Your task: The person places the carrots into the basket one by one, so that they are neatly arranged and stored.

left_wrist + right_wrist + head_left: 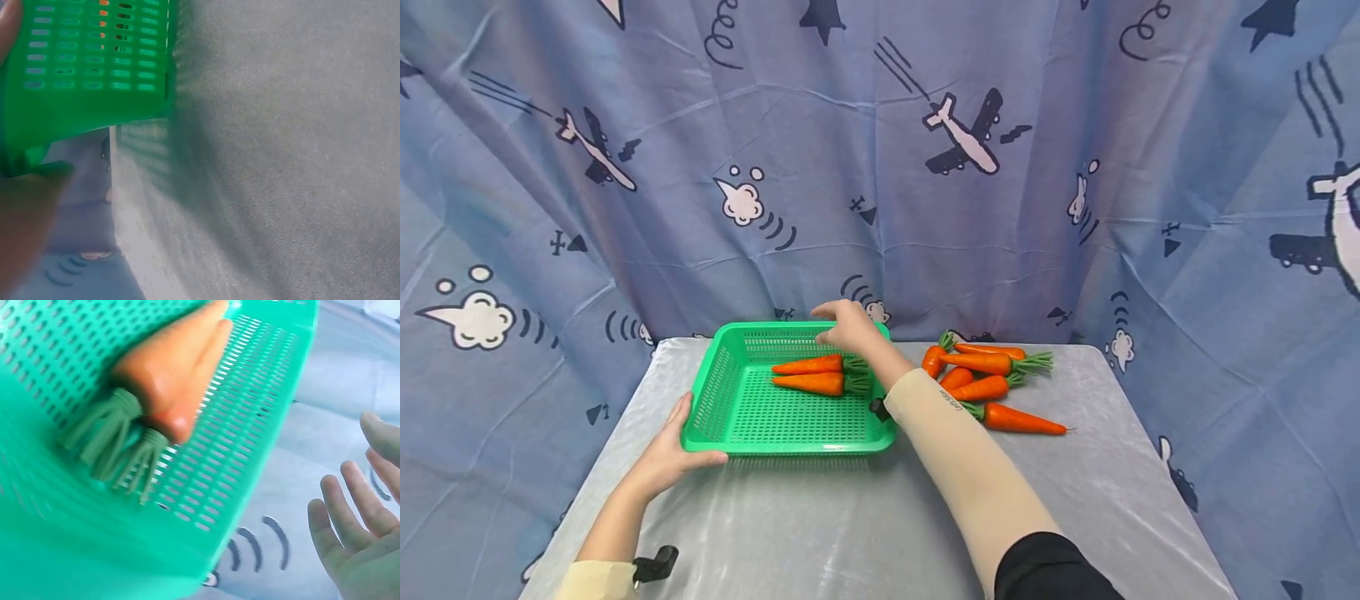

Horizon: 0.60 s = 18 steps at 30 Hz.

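A green plastic basket (790, 448) with slotted walls sits on the table, left of the middle. My left hand (664, 454) holds its front left corner, thumb along the front rim and fingers along the left side. Two orange carrots (808, 384) with green tops lie side by side in the basket, tops toward its right wall. Over the basket's back right rim reaches my right hand (847, 327). Its fingers (359, 500) are spread in the right wrist view, holding nothing, beside the basket's rim (275, 444).
Several loose carrots (988, 364) are piled on the table right of the basket, beyond my right forearm. One carrot (1022, 419) lies nearer the front, its tip to the right. A patterned blue curtain (880, 167) hangs behind the grey-covered table (820, 533).
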Tool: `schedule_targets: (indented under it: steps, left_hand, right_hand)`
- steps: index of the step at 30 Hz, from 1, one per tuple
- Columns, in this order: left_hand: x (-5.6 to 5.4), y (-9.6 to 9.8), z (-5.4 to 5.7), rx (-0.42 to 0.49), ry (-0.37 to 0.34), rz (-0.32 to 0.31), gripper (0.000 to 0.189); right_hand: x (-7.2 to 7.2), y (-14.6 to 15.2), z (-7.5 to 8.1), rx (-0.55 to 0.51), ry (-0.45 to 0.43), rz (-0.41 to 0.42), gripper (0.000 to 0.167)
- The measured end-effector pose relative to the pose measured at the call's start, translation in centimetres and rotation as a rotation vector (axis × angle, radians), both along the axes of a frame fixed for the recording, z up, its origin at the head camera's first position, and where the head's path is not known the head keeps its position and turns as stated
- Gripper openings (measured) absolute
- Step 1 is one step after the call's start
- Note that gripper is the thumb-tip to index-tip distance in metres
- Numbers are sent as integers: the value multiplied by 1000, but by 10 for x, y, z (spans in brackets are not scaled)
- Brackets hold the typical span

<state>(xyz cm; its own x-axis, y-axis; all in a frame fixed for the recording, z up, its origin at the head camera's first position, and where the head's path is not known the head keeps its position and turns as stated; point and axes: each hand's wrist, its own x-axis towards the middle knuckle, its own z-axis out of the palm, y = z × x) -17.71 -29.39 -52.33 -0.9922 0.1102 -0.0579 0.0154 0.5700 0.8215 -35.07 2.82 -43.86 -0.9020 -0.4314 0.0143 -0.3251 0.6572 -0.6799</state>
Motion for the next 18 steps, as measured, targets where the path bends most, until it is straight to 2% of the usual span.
schedule_targets:
  steps: [8, 13, 18]
  left_hand:
    - [1, 1, 1, -4, -4, 1, 132]
    - [2, 1, 1, -6, -10, -1, 131]
    - [2, 1, 2, -3, -9, -1, 131]
  right_hand:
    - [11, 12, 22, 9, 70, -33, 51]
    - [17, 21, 28, -84, 63, -18, 50]
    - [24, 33, 32, -145, 96, -20, 50]
